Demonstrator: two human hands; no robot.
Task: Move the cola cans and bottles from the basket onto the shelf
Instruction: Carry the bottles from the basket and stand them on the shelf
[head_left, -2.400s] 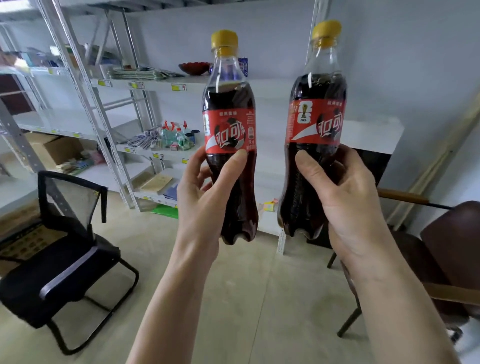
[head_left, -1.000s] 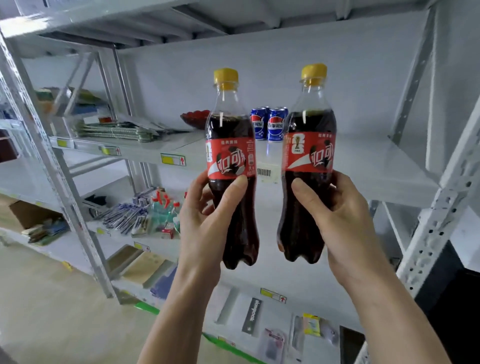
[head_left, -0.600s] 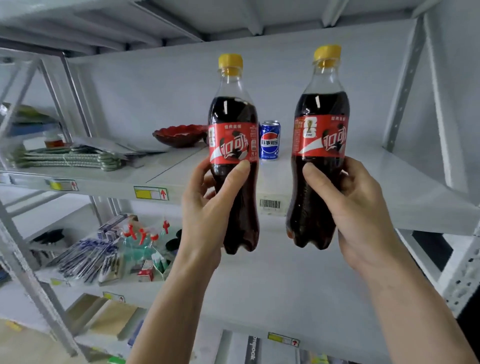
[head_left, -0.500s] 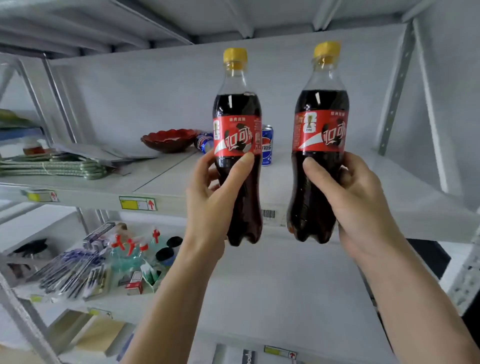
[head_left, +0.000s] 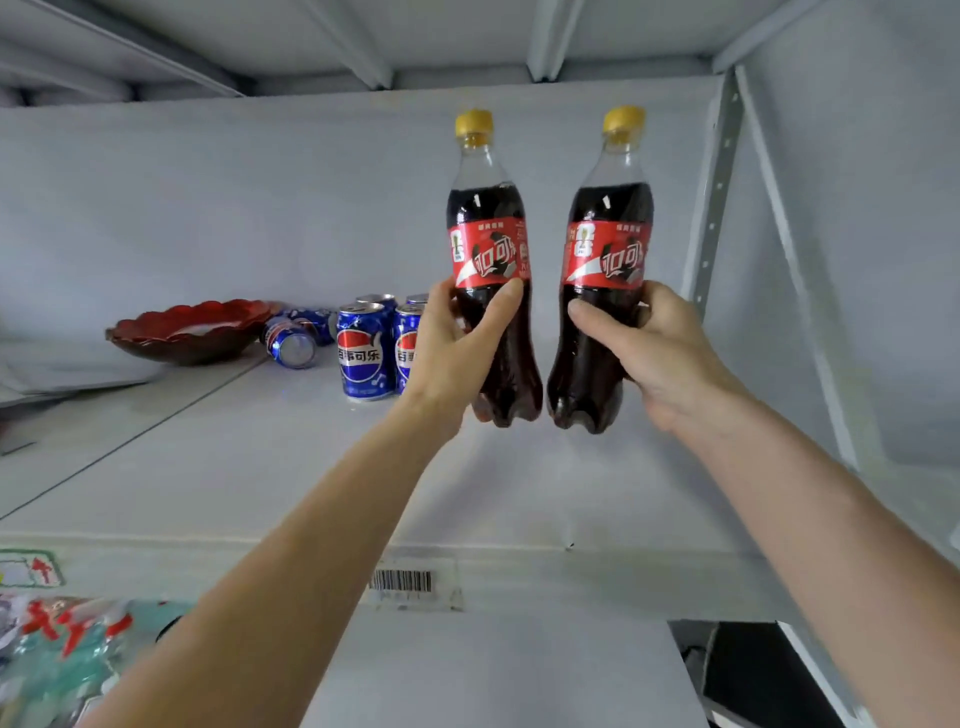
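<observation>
One cola bottle (head_left: 491, 270) is grasped upright by the left hand (head_left: 457, 353). A second bottle (head_left: 605, 270), at its 3 o'clock, is grasped by the right hand (head_left: 660, 358) above the shelf (head_left: 519, 493).

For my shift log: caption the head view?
Left hand and right hand each hold a cola bottle upright over the shelf, beside blue cans.

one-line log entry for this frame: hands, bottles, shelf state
left hand: grips left cola bottle | right hand: grips right cola bottle | bottles: upright, over shelf | blue cans: already shelved, one toppled
</observation>
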